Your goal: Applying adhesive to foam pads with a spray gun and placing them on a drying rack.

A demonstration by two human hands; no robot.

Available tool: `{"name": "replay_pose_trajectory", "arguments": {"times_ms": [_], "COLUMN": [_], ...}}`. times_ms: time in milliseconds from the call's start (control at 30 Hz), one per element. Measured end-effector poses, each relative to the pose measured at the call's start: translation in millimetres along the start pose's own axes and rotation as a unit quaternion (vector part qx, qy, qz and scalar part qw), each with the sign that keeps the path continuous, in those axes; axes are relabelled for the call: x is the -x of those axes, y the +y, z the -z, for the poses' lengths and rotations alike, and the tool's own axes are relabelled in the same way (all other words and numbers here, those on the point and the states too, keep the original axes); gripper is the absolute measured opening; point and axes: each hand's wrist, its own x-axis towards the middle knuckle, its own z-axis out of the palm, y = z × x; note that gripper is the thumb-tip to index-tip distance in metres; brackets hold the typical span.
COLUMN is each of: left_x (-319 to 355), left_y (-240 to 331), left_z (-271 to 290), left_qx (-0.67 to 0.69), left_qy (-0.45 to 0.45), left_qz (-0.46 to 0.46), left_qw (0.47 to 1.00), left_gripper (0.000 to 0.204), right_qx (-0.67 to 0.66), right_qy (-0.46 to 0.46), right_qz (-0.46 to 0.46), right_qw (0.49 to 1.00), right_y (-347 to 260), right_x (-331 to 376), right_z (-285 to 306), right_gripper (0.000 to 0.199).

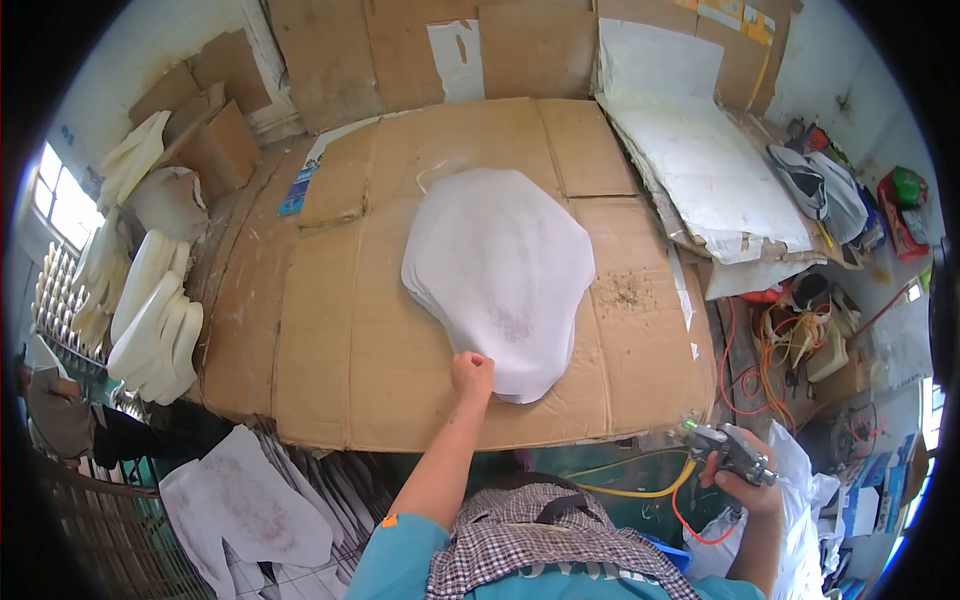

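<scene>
A stack of light grey, rounded cut sheets (495, 260), which look like fabric, lies on the cardboard-covered table in front of me. Brownish speckles mark the top sheet near its lower middle. My left hand (473, 376) is closed at the stack's near left edge, its fingers curled on the rim of the sheet; the fingertips are partly hidden. Off the table's near right corner, my right hand (740, 475) grips a metal spray gun (735, 452). A yellow hose (640, 491) and an orange hose hang close to the gun.
Cardboard (320, 350) covers the table. White padded sheets (700, 150) are stacked at the far right, beside tangled hoses (785, 340). Cream moulded forms (155, 320) stand at left. More speckled grey pieces (250, 505) hang at lower left, near another person (60, 410).
</scene>
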Motion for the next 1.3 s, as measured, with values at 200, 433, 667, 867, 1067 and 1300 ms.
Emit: {"name": "replay_pose_trajectory", "arguments": {"times_ms": [200,433,667,867,1067,1300], "left_x": [14,44,50,50,53,109], "left_y": [3,18,24,64,126,136], "left_z": [-15,-9,-12,25,188,295], "left_qx": [0.324,0.441,0.437,0.602,0.722,0.700], "left_qy": [0.041,-0.143,-0.164,-0.158,-0.109,-0.157], "left_qz": [0.192,0.310,0.280,0.102,-0.064,-0.183], "left_qw": [0.926,0.830,0.839,0.776,0.681,0.672], "left_gripper": [0.032,0.034,0.033,0.044,0.047,0.056], "right_qx": [-0.027,0.019,-0.046,-0.043,-0.036,0.003], "right_qy": [0.144,0.102,0.171,0.153,0.122,0.103], "right_qz": [0.056,0.016,0.072,0.026,0.023,0.048], "right_qw": [0.988,0.994,0.982,0.987,0.992,0.994], "right_y": [4,-1,7,15,3,-1], "right_x": [-32,-9,-31,-9,15,10], "right_z": [-14,7,-23,-8,-6,-22], "right_gripper": [0.041,0.050,0.041,0.030,0.053,0.044]}}
